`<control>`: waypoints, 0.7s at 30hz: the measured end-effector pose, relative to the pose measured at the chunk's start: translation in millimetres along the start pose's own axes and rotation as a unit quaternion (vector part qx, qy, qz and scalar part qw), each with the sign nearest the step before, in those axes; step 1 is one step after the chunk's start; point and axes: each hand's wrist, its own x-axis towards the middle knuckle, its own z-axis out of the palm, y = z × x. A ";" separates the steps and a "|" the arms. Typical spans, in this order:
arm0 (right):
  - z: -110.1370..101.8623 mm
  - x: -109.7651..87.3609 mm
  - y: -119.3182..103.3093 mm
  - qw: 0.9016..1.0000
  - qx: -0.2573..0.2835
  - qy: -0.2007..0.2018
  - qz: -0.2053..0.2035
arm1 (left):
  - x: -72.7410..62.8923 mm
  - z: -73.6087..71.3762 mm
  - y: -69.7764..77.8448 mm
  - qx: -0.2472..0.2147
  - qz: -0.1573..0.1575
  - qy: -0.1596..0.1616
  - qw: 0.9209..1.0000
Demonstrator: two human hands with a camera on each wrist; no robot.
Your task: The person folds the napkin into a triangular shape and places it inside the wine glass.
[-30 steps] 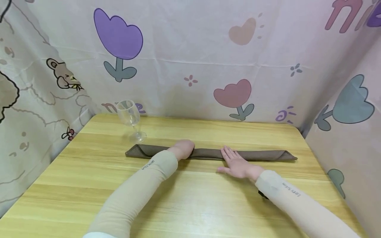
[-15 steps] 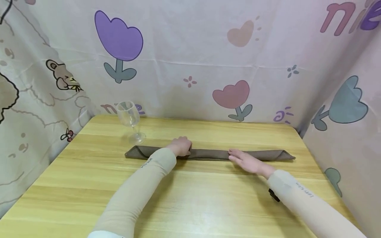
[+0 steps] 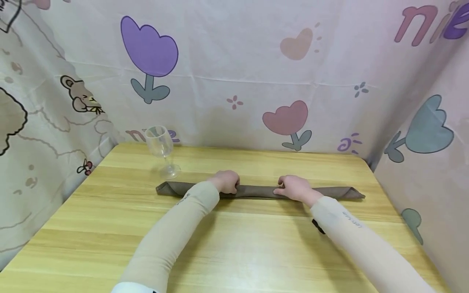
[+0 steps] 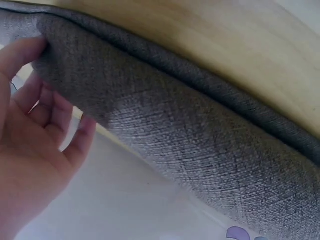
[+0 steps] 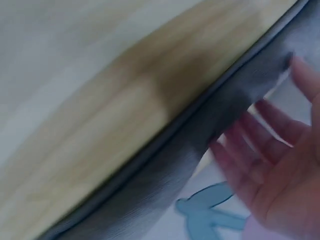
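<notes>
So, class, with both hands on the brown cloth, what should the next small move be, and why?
Probably roll the brown cloth a little, left hand and right hand turning together. Both seem to pinch it near its middle, thumbs on top and fingers at the far edge, and a separate layer shows along the near edge, so the roll may be unfinished.
</notes>
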 end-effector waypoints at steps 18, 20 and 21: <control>2.6 5.0 -10.3 0.997 -0.041 0.000 -0.063 | 12.2 12.9 31.9 -0.043 0.032 0.039 0.998; 3.0 5.2 -10.0 0.997 -0.039 -0.002 -0.061 | 13.8 12.9 34.1 -0.051 0.032 0.044 0.997; 3.1 5.2 -9.8 0.998 -0.036 -0.006 -0.059 | 14.5 13.0 34.7 -0.054 0.032 0.047 0.997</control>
